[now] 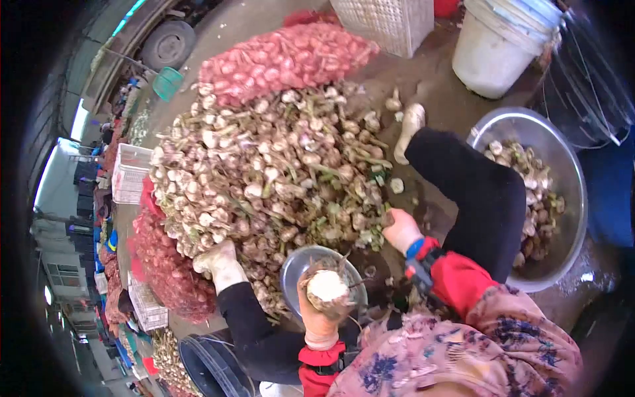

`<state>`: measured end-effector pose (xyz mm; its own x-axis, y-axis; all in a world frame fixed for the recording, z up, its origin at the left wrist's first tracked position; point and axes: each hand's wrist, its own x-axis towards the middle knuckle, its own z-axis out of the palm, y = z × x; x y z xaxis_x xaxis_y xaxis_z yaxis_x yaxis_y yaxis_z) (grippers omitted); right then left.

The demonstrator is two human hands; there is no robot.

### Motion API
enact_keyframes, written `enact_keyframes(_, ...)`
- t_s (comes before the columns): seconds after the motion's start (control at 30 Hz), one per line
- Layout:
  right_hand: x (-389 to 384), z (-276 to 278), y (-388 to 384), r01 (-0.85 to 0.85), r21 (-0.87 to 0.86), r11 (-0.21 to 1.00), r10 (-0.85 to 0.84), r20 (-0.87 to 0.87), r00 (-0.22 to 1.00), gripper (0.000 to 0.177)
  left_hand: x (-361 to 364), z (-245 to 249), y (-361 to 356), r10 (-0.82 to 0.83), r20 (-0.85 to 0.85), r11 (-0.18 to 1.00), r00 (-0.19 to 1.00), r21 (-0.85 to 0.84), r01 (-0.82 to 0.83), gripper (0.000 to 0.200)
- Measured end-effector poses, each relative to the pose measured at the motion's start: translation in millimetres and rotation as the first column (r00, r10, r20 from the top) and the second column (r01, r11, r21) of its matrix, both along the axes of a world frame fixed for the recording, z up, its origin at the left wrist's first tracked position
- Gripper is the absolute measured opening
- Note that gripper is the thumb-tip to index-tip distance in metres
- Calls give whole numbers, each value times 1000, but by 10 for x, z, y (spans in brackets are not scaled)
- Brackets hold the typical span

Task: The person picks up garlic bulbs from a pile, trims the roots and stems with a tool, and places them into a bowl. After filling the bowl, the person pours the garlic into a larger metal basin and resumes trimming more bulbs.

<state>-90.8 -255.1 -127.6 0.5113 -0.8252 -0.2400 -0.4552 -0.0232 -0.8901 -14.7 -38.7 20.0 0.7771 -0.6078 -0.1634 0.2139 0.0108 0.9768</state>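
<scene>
Over the metal bowl (292,272), left grip (316,319) round garlic (328,287); right grip (402,231), near pile (264,175), unclear

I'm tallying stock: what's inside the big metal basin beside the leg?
Garlic bulbs lie heaped in the basin. The black-clad leg hides one side; anything beneath the top bulbs is covered.

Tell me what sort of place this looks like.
It looks like a shed or workshop for handling garlic: there's a big heap of garlic bulbs on the floor, with full red mesh sacks and white crates around it.
</scene>
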Motion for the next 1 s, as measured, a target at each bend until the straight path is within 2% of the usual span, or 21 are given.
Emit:
enact_keyframes(0.07, 6, 344, 160, -64, 54, 996, 56, 134, 989, 16, 211, -166, 75, -59, -4, 998, 998, -10, 59, 42)
enact_keyframes(0.1, -67, 420, 252, -121, -88, 989, 139, 244, 960, 13, 243, -228, 77, -62, -5, 998, 998, -9, 62, 42)
enact_keyframes(0.2, -182, 685, 409, -425, -289, 858, 501, 288, 816, 21, 292, -389, 34, 90, -213, 956, 973, -255, -145, 43)
enact_keyframes(0.27, -112, 693, 509, -529, -249, 811, 580, 234, 780, 25, 307, -377, -122, 139, -365, 877, 920, -387, -286, 44)
enact_keyframes(0.3, -74, 676, 534, -541, -248, 803, 590, 211, 779, 25, 250, -356, -199, 140, -388, 864, 911, -402, -304, 34)
enact_keyframes(0.47, 58, 667, 522, -483, -227, 846, 530, 258, 808, 25, 129, -299, -366, 131, -595, 833, 793, -368, -414, 35)
enact_keyframes(0.5, 77, 506, 509, -542, -96, 835, 551, 117, 827, 23, 92, -302, -397, 267, -202, 903, 942, -288, -318, 30)
enact_keyframes(0.53, 98, 307, 511, -574, 45, 818, 575, -21, 818, 22, 46, -203, -479, 292, 239, 952, 926, -162, -258, 25)
enact_keyframes(0.57, 29, -145, 440, -751, -13, 660, 734, -203, 648, 25, 51, -145, -572, 206, 637, 969, 743, -28, -245, 20)
enact_keyframes(0.6, -60, -571, 417, -889, -21, 457, 818, -383, 429, 28, 91, -107, -606, 201, 637, 971, 744, -27, -239, 20)
enact_keyframes(0.63, -42, -469, 388, -656, 156, 739, 668, -299, 681, 35, 155, -77, -623, 222, 417, 975, 881, -96, -201, 20)
enact_keyframes(0.67, -18, -334, 345, -332, 347, 877, 434, -273, 859, 45, 217, -65, -609, 219, 169, 967, 961, -171, -190, 21)
enact_keyframes(0.7, 17, -375, 325, -235, 399, 886, 302, -111, 947, 45, 359, -321, -423, 144, -380, 925, 914, -278, -261, 22)
enact_keyframes(0.73, 60, -420, 279, -140, 461, 876, 135, 44, 990, 46, 460, -590, -283, 189, -478, 966, 858, -69, -251, 36)
enact_keyframes(0.77, 73, -268, 237, -23, 431, 902, 25, 3, 1000, 49, 563, -921, -93, 243, -400, 967, 884, 167, -191, 47)
enact_keyframes(0.8, 64, -190, 202, -19, 432, 902, 23, -2, 1000, 49, 672, -1259, 105, 273, -310, 907, 911, 399, -137, 58)
enact_keyframes(0.83, 60, -141, 172, 6, 467, 884, -28, 41, 999, 49, 829, -1633, 290, 115, -107, 786, 988, 618, -24, 67)
enact_keyframes(0.87, 66, -141, 169, 28, 508, 861, -79, 80, 994, 48, 874, -1618, 249, -102, 48, 588, 994, 809, 21, 76)
enact_keyframes(0.9, 77, -208, 213, 59, 531, 845, -158, 143, 977, 38, 913, -1591, 228, -318, -40, 236, 947, 964, 120, 87)
enact_keyframes(0.93, 95, -132, 189, 60, 538, 841, -158, 137, 978, 38, 892, -1437, 55, -316, -47, 228, 947, 966, 124, 87)
enact_keyframes(1.0, 136, 227, 137, 38, 612, 790, -167, 157, 973, 26, 851, -1273, -300, -628, 294, 141, 721, 953, -267, 81)
